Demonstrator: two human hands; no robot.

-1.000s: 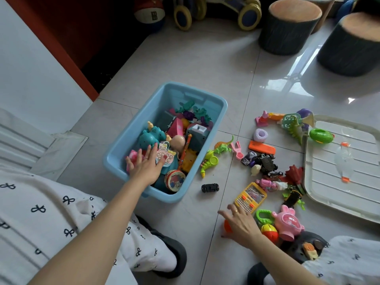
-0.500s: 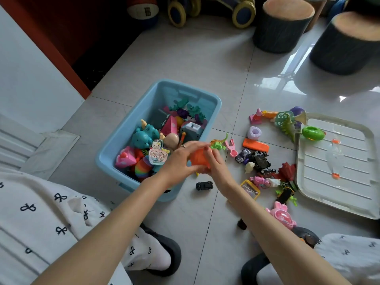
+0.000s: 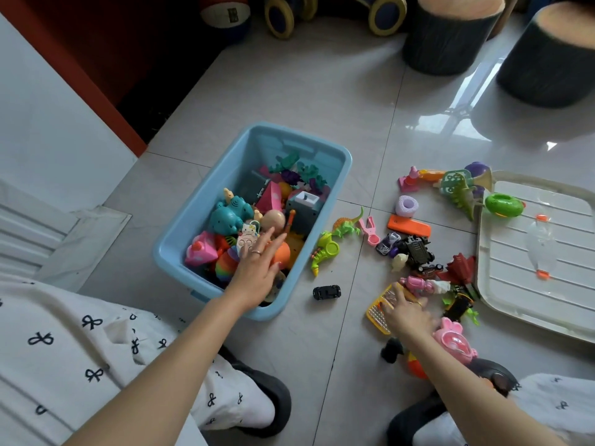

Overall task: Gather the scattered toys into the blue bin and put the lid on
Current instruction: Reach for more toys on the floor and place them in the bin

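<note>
One blue bin (image 3: 325, 201), one lid (image 3: 531, 252); left hand (image 3: 257, 272) grip released; right hand (image 3: 405, 313) grasping yellow calculator (image 3: 381, 309).

no text, label or number can be read anywhere. the ball (image 3: 225, 11) by the wall bears a dark mark, too blurred to make out. the yellow toy phone (image 3: 381, 309) shows keys, illegible.

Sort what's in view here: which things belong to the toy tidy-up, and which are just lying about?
Part of the job:
blue bin, part filled
white lid, flat on the floor
yellow toy phone under the right hand
black toy car
green dinosaur
orange ball by the left hand

Just lying about:
two stump stools
basketball
ride-on toy
</note>
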